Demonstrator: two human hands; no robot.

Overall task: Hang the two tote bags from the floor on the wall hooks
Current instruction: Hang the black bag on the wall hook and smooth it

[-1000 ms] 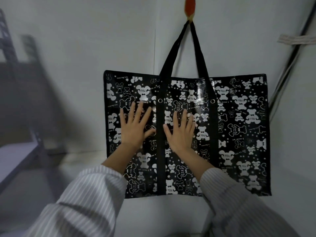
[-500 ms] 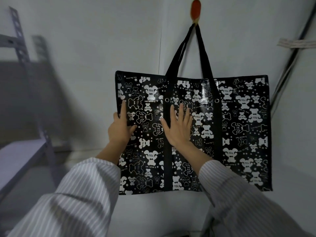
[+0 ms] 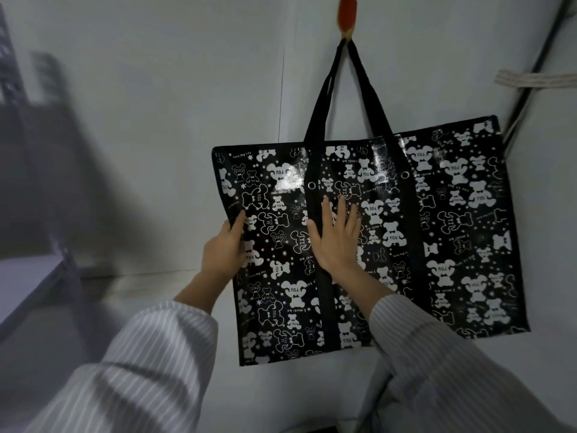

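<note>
a black tote printed with white bears is hung flat against the white wall, both of its black handles looped over an orange hook at the top of the view. the bag's left edge is gripped by the left hand, thumb on the front face and fingers curled behind the edge (those fingers are hidden). the right hand is laid flat on the front, fingers spread and extended, grasping nothing, just beside the left vertical strap. both forearms are covered by striped sleeves. a grey shelf is seen blurred at the left, and cables are run down the wall at the upper right. only one tote is seen.
</note>
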